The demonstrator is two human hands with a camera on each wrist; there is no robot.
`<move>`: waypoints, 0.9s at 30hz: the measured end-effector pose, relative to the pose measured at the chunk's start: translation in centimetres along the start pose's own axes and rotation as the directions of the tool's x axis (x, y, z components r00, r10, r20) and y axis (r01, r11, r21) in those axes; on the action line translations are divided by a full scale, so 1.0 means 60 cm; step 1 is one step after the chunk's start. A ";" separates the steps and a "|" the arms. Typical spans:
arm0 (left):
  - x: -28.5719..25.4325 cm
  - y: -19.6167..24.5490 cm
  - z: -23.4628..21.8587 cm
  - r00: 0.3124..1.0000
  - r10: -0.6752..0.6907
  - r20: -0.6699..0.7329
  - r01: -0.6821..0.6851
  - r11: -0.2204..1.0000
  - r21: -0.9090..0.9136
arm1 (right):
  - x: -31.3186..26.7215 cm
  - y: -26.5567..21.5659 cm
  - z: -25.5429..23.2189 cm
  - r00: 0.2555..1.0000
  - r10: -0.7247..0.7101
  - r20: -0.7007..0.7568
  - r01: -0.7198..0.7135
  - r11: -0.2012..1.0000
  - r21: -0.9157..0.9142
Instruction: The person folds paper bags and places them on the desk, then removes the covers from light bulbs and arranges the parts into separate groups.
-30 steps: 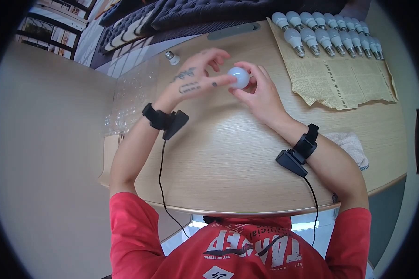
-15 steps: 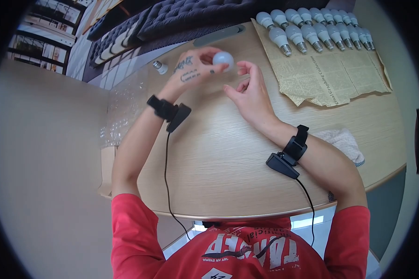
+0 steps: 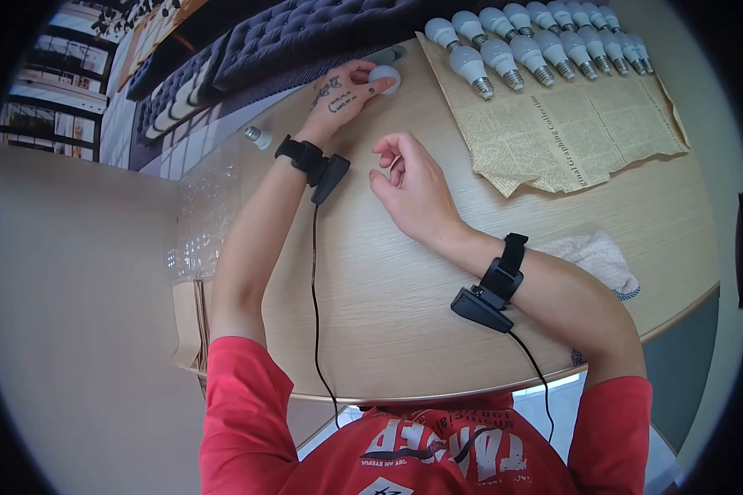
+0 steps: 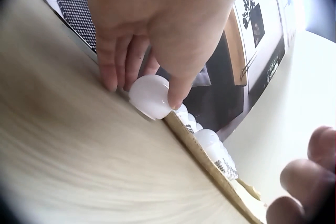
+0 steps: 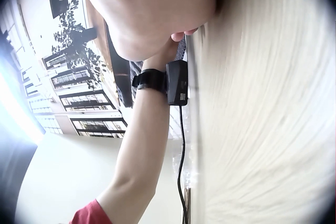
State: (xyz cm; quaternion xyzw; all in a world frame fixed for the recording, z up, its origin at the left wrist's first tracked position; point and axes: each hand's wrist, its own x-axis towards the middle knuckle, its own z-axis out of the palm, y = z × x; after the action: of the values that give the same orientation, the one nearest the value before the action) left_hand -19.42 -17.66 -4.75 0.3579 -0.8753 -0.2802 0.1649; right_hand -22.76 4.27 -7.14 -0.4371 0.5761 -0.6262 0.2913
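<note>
Bulb (image 3: 390,75): base hidden from the head view; globe partly covered by the left hand (image 3: 346,94). Right hand (image 3: 414,186): cut off by the right edge in the left wrist view, by the top edge in the right wrist view. Paper (image 3: 545,144): small print illegible. Cloth (image 3: 596,256): partly hidden behind the right forearm (image 3: 571,301). Table (image 3: 388,322): grain blurred in both wrist views.

head: soft, fairly even light; fisheye bows tabletop (image 3: 404,322) edge, corners black | left wrist: white glare upper right, bulb (image 4: 148,97) bright, wood grain streaked by blur | right wrist: blown-out glare at left edge, tabletop smeared
</note>
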 end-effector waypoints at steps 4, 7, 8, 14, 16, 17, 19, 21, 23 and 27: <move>-0.001 0.002 0.005 0.999 0.036 -0.010 -0.036 0.999 0.031 | 0.001 0.004 0.002 1.000 -0.026 -0.009 0.026 1.000 -0.007; -0.012 0.002 0.003 0.992 0.087 -0.086 -0.073 0.985 0.155 | 0.001 0.002 0.002 1.000 -0.023 -0.007 0.023 1.000 -0.001; -0.014 0.001 0.002 0.988 0.104 -0.117 -0.078 0.975 0.208 | 0.001 0.003 0.001 1.000 -0.026 -0.007 0.026 1.000 -0.003; -0.025 -0.110 -0.113 0.891 0.307 -0.333 -0.068 0.817 0.573 | 0.001 0.001 -0.002 1.000 -0.006 0.014 0.006 1.000 -0.008; -0.044 -0.159 -0.143 0.925 0.258 -0.280 0.010 0.718 0.696 | 0.002 0.002 0.001 1.000 -0.019 0.012 0.019 1.000 -0.009; -0.058 -0.161 -0.145 0.949 0.208 -0.238 0.026 0.700 0.714 | 0.002 0.003 0.002 1.000 -0.025 0.006 0.025 1.000 -0.010; -0.091 -0.166 -0.149 0.983 0.097 -0.159 0.056 0.661 0.748 | 0.001 0.005 0.002 1.000 -0.030 0.002 0.030 0.999 -0.013; -0.097 -0.190 -0.148 0.990 0.034 -0.138 0.072 0.718 0.693 | 0.001 0.004 0.001 1.000 -0.031 0.002 0.031 0.999 -0.016; -0.099 -0.201 -0.148 0.993 -0.003 -0.118 0.082 0.739 0.669 | 0.001 0.003 0.000 1.000 -0.020 0.004 0.020 1.000 -0.015; -0.099 -0.198 -0.143 0.992 -0.023 -0.127 0.103 0.732 0.673 | 0.002 0.003 0.000 1.000 -0.029 -0.006 0.029 0.999 -0.022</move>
State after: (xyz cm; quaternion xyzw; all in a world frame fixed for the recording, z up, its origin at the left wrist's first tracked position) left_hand -4.78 -23.53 -5.76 0.4377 -0.8940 0.0728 0.0617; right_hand -22.83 4.12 -7.31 -0.4467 0.5775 -0.6253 0.2756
